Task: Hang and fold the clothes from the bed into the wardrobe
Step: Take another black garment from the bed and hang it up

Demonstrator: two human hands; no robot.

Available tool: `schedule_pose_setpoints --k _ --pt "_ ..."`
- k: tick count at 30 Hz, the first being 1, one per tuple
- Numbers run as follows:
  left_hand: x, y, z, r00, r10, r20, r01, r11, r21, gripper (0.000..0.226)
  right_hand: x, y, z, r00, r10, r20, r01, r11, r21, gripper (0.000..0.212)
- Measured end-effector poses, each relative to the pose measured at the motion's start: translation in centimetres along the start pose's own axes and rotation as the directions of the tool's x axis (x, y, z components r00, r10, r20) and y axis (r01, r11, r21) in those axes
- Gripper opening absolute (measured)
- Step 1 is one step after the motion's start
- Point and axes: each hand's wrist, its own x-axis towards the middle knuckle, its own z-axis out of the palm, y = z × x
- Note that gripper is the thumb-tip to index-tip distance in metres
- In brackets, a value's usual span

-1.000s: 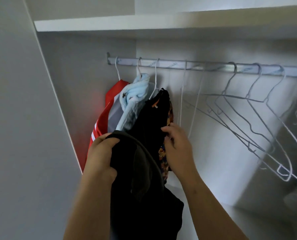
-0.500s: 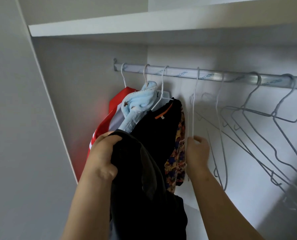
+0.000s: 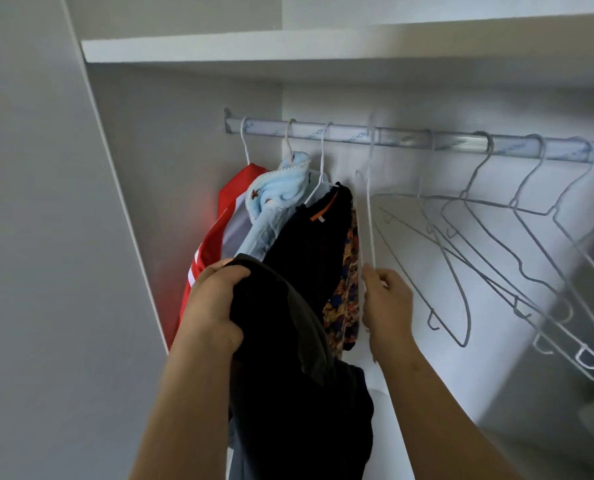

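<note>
My right hand [image 3: 387, 303] pinches the lower end of a white wire hanger [image 3: 369, 220], long axis running straight up to the rail [image 3: 409, 138], while my left hand [image 3: 212, 306], just leftward, grips the bunched black garment [image 3: 288, 375] in curled fingers.

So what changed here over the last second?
The right-hand grip left the hung black top, moved right and pinched the empty white hanger. The left-hand grip kept holding the dark garment; clothes on the rail stayed put.
</note>
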Motion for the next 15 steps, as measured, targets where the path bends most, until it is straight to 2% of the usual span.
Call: schedule_pose_setpoints --k 3,6,11,13,15 --pt "-1.4 -0.1 -2.1 1.000 0.007 0.008 -0.007 0.999 0.037 0.019 -3.7 0.6 -0.1 0.998 0.067 -0.010 -0.066 0.995 0.073 0.030" --pt "-3.2 0.0 -4.6 0.999 -0.002 0.052 -0.003 0.994 0.113 0.023 -8.0 1.8 0.2 0.994 0.107 -0.039 -0.103 0.992 0.079 0.033" --pt "-5.7 -0.8 -8.4 0.996 -0.005 0.093 -0.013 0.981 0.193 0.028 -16.0 5.5 -0.3 0.989 0.012 -0.145 -0.026 0.995 -0.099 0.046" --pt "-6.9 -1.4 -9.4 0.994 -0.014 0.106 -0.010 0.974 0.225 0.024 -18.9 7.0 -1.1 0.986 0.035 -0.162 -0.060 0.986 -0.154 0.043" --pt "-8.0 -2.0 -10.1 0.992 -0.033 0.122 0.003 0.970 0.243 0.019 -20.7 7.7 -1.7 0.985 0.094 -0.145 -0.114 0.984 -0.134 0.036"
